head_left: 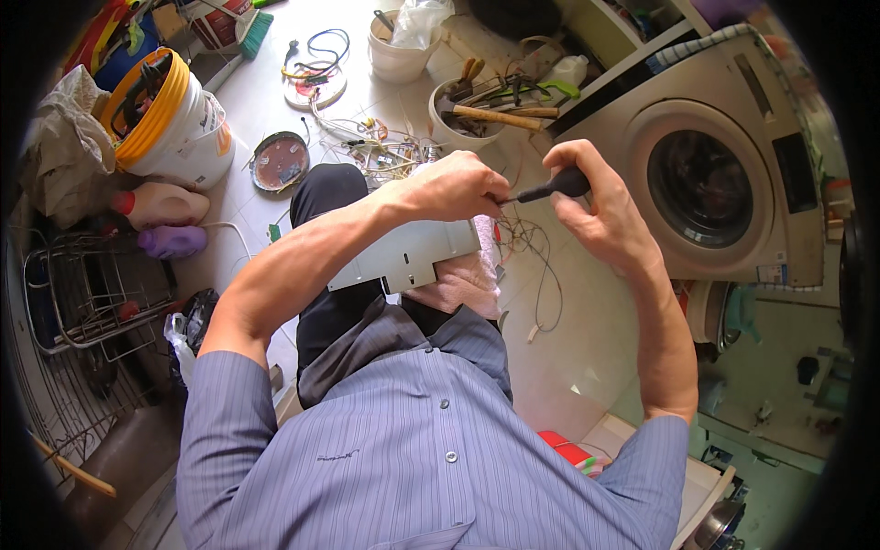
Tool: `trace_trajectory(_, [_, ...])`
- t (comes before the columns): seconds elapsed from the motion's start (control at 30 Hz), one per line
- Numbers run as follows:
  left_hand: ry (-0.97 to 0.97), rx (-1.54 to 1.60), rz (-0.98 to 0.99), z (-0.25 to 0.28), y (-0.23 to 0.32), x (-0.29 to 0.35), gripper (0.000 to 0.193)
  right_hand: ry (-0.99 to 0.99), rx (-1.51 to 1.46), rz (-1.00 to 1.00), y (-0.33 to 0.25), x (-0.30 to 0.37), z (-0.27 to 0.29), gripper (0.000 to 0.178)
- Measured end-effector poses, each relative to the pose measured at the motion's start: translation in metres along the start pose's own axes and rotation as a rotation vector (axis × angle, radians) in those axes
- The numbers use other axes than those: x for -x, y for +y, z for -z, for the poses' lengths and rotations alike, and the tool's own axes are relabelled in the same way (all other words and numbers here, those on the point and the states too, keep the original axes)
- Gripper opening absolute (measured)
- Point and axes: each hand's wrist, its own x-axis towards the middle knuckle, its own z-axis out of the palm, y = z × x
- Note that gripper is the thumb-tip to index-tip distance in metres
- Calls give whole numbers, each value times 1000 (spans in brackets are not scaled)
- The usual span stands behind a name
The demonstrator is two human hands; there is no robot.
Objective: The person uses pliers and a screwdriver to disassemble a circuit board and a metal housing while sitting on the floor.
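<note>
My right hand [600, 206] grips the black handle of a screwdriver [569, 181], its dark shaft pointing left. At the shaft's far end, the fingers of my left hand [472, 183] are pinched together; whatever they hold is too small to make out. Below my left wrist, a light grey metal panel [408, 252] with slots and a notched edge lies across my lap. Part of a pink towel [467, 278] shows beside and under the panel. Thin loose wires [541, 252] trail over the floor beneath my hands.
A washing machine [706, 174] stands at the right. Ahead are a bucket of hammers and other tools [467, 115], tangled cables [385, 151] and a round pan [280, 162]. A yellow-rimmed bucket [183, 128], detergent bottles [165, 206] and a wire rack [92, 293] stand at left.
</note>
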Motion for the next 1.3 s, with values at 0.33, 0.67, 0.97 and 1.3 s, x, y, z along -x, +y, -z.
trace_trajectory(0.33, [178,-86,26,4,-18,39,23,291,-45,-134,-7,8,5,24])
trace_trajectory(0.67, [-25,-132,438,31,-29,108,26,514,-277,-287,36,51,8,21])
trace_trajectory(0.97, [-163,50,534,39,-38,97,36,498,-459,-174,24,46,-15,16])
trace_trajectory(1.3, [389,615,644,53,-60,155,32,343,-519,98,-32,9,-108,37])
